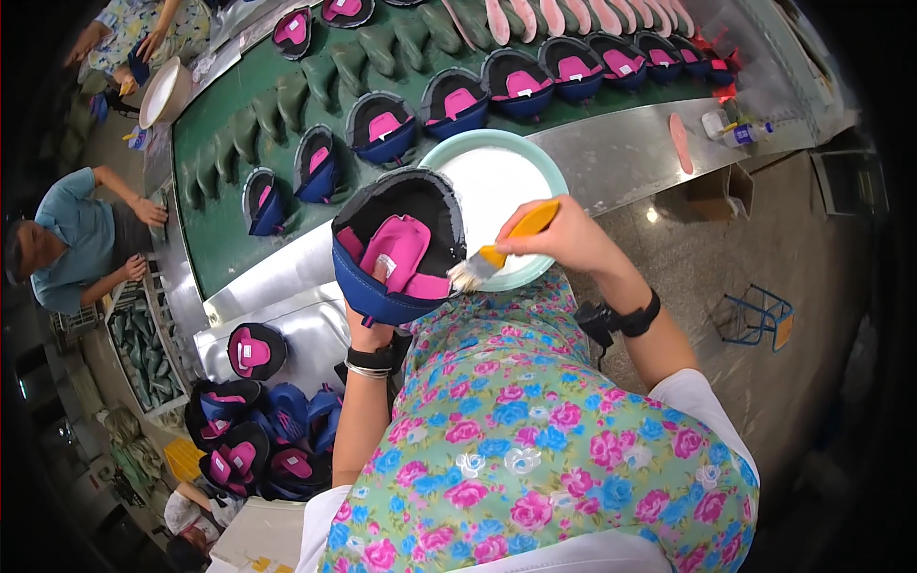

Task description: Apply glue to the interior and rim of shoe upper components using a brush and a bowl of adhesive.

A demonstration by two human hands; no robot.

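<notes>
My left hand (pixel 367 332) is closed on a blue shoe upper (pixel 368 291) with a dark lining and pink inner pieces, holding it from below, opening up. Most of its fingers are hidden behind the upper. A flat brush (pixel 521 229) with a yellow handle is pinched in my right hand (pixel 578 237). Its pale bristles lie at the right edge of the upper, by the pink piece; whether they touch is hard to tell. Just behind stands a light green bowl (pixel 559 181) of white liquid (pixel 492 181), partly covered by the upper and my right hand.
Rows of blue uppers (pixel 380 129), dark green shoe lasts (pixel 291 95) and pink insoles (pixel 552 17) line the green belt (pixel 215 244). More uppers pile up (pixel 239 454) at lower left. One insole (pixel 679 143) and a bottle (pixel 748 134) lie right. A co-worker (pixel 81 239) sits left.
</notes>
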